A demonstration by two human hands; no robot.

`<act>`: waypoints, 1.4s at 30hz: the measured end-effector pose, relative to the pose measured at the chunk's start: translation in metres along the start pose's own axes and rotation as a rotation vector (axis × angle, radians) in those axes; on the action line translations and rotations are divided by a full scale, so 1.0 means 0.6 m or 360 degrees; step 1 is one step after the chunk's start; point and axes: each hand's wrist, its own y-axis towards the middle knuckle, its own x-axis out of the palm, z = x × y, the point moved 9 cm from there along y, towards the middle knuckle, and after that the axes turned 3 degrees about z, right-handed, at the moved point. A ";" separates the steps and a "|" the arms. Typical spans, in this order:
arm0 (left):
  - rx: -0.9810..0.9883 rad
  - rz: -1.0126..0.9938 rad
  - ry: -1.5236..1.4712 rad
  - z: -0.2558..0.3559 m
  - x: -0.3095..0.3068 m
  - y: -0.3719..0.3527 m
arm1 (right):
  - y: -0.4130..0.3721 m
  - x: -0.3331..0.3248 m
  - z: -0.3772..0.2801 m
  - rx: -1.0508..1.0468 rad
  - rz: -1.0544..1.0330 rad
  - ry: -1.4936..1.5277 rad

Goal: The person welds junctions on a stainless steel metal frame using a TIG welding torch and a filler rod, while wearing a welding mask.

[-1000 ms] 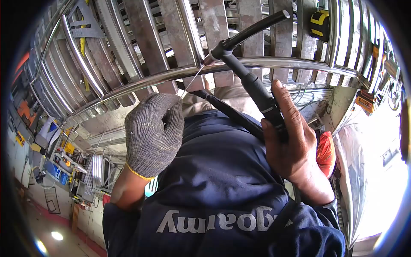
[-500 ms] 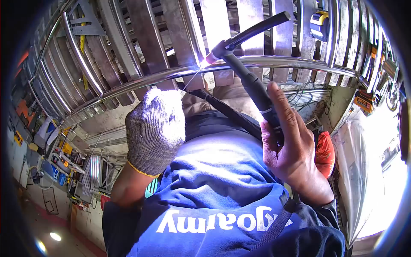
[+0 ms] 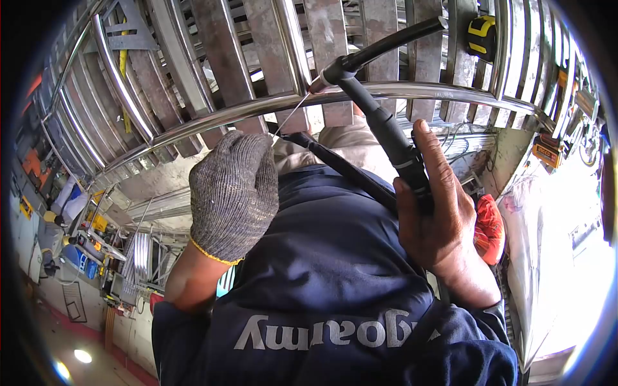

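A grey knitted glove covers my left hand (image 3: 233, 193), closed around a thin metal rod (image 3: 291, 116) that slants up to the torch nozzle. My bare right hand (image 3: 441, 206) grips the black handle of a welding torch (image 3: 380, 119), index finger stretched along it. The torch's nozzle is close to a joint between a curved shiny tube (image 3: 248, 110) and an upright tube (image 3: 291, 45). No arc glows at the nozzle. A black cable sleeve (image 3: 344, 168) runs below the torch, partly hidden by my right hand.
Flat metal slats (image 3: 222, 48) cross the frame behind the tubes. A yellow and black tape measure (image 3: 481, 38) sits upper right, and a metal set square (image 3: 132, 32) upper left. A red bag (image 3: 489, 230) is beside my right wrist. Tools (image 3: 90, 251) crowd the left side.
The bright arc at the nozzle has gone out, and the glare on the glove, shirt and slats has faded. Both hands have hardly moved.
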 end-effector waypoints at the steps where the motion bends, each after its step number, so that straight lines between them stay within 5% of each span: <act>1: 0.0015 0.0008 0.0004 0.001 0.000 -0.001 | -0.001 0.000 -0.001 0.0003 -0.0014 -0.0016; 12: 0.0146 -0.0018 0.0085 0.016 -0.002 0.002 | -0.011 0.013 -0.004 0.0211 -0.0285 -0.0177; 18: 0.0012 0.0022 -0.0048 -0.003 0.002 -0.001 | -0.007 -0.004 -0.008 -0.0046 0.0149 -0.0027; 42: 0.0117 -0.0017 0.0043 0.008 0.002 -0.002 | -0.022 0.018 -0.010 0.0116 -0.0074 -0.0133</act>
